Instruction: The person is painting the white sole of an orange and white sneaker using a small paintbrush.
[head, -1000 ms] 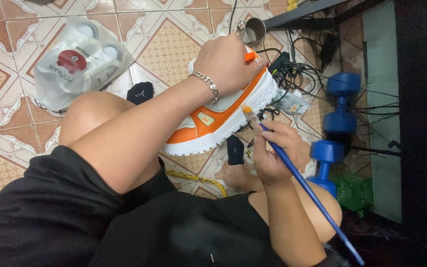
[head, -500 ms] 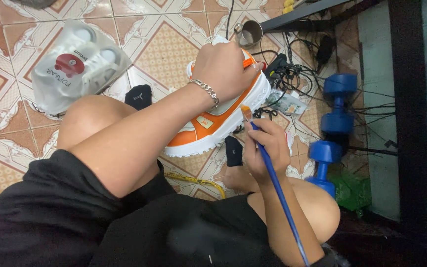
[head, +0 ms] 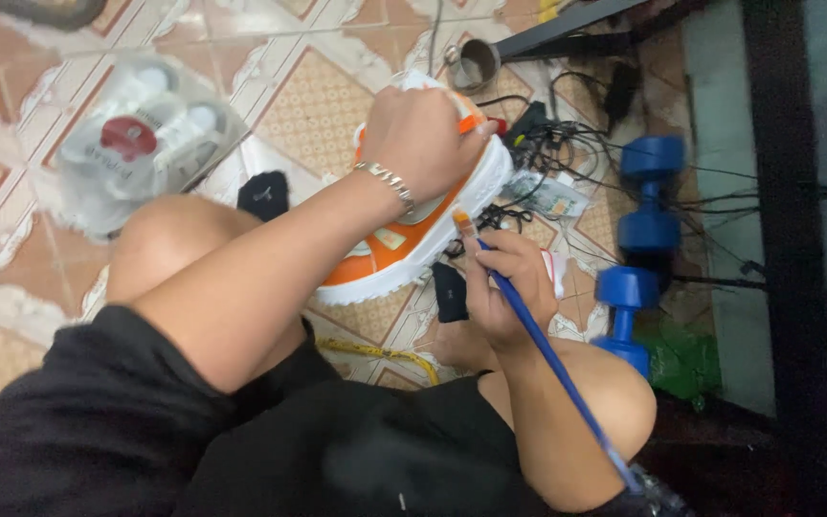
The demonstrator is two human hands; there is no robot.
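Shoe (head: 404,244), orange and white with a thick white sole, is held tilted above the tiled floor (head: 318,105), between the person's knees. Left hand (head: 420,139) wraps over the upper from above, grip closed on the shoe; a metal bracelet (head: 387,182) sits at the wrist. Right hand (head: 504,287) holds a long blue paintbrush (head: 552,359) in a narrow pencil-style grip near the bristle end. The bristle tip (head: 462,220) lies at the side of the sole, at or just off the white edge; contact cannot be confirmed from this view.

Nearby on the floor: clear plastic bag with white bottles (head: 141,144), small black object (head: 262,194), tangle of black cables (head: 552,144), two blue dumbbells (head: 648,206), a metal cup (head: 478,65) and a yellow cord (head: 375,352).

Judgement on technique: brush work along the sole edge seems the step in hand. For clean results, the left hand should hold the shoe rigid, with the worked face turned towards the eyes. Fingers should stay clear of the brushed strip. Short, light strokes along the seam, not across it, would keep the brush off the orange panel. The long handle gives leverage, so the low hold suits fine control; bracing the right wrist on the knee would steady it further.
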